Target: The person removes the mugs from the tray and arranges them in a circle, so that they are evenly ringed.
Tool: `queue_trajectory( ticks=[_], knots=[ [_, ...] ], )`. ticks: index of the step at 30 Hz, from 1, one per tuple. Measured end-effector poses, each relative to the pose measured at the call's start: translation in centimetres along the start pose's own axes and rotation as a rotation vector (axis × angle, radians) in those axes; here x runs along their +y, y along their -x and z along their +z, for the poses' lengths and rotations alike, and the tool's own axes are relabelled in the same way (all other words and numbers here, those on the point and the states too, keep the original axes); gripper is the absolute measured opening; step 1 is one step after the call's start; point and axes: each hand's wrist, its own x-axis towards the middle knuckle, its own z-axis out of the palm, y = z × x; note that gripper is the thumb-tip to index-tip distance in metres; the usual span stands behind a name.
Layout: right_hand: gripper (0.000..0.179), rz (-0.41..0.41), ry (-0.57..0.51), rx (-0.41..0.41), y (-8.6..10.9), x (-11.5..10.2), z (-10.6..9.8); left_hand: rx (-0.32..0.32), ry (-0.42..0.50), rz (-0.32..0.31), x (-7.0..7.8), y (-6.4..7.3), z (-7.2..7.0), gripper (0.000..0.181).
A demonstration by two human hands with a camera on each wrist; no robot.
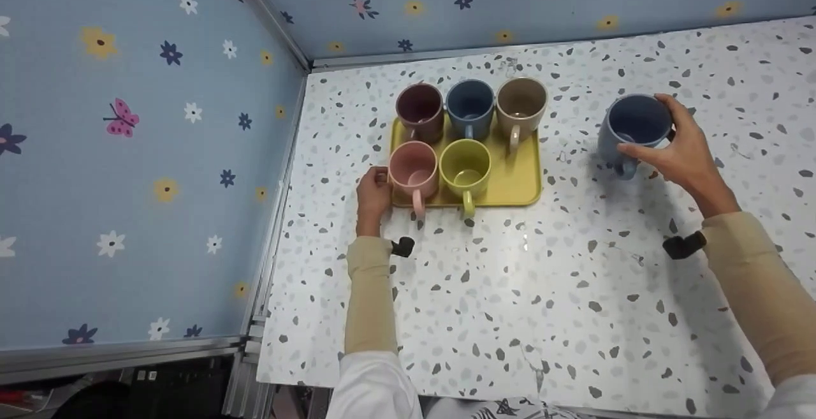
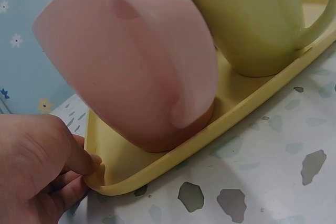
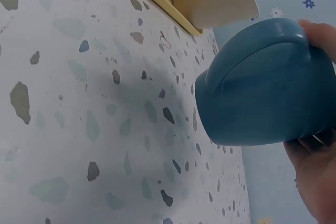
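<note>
My right hand (image 1: 692,157) grips a blue mug (image 3: 257,93) by its rim and side, thumb and fingers on opposite sides. In the right wrist view the mug hangs above the table, its handle toward the camera. My left hand (image 2: 39,166) pinches the left edge of a yellow tray (image 1: 519,180), thumb over the rim near a corner. On the tray, a pink mug (image 2: 142,66) and a yellow-green mug (image 1: 465,167) stand in front. Behind them are a maroon mug (image 1: 419,113), another blue mug (image 1: 470,108) and a beige mug (image 1: 521,106).
The speckled white table (image 1: 484,317) runs under everything. Blue flowered panels (image 1: 146,170) stand along its left side and back. A metal frame strip (image 1: 274,208) follows the left edge. Black wrist mounts (image 1: 683,247) stick out from both sleeves.
</note>
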Motion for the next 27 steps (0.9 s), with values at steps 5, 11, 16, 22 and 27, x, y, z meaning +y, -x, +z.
queue_trajectory(
  ticks=[5, 11, 16, 22, 27],
  knots=[
    [0.091, 0.05, -0.003, 0.002, -0.5, 0.7, -1.1, -0.004, 0.003, -0.003, -0.2, -0.1, 0.0, 0.035],
    [0.091, 0.102, 0.023, 0.014, -0.7, 1.7, -2.2, -0.004, 0.007, -0.004, -0.3, -0.2, 0.0, 0.034],
    [0.093, 0.137, 0.034, 0.012, -0.8, 2.5, -2.7, -0.006, 0.015, -0.009, -0.3, -0.2, 0.1, 0.034],
    [0.093, 0.156, 0.026, 0.012, -1.0, 3.2, -3.1, -0.015, 0.017, -0.021, -0.2, -0.2, 0.0, 0.035],
    [0.092, 0.167, 0.023, 0.004, -1.1, 3.5, -3.1, 0.002, 0.0, -0.003, -0.2, -0.1, 0.0, 0.035]
  ],
)
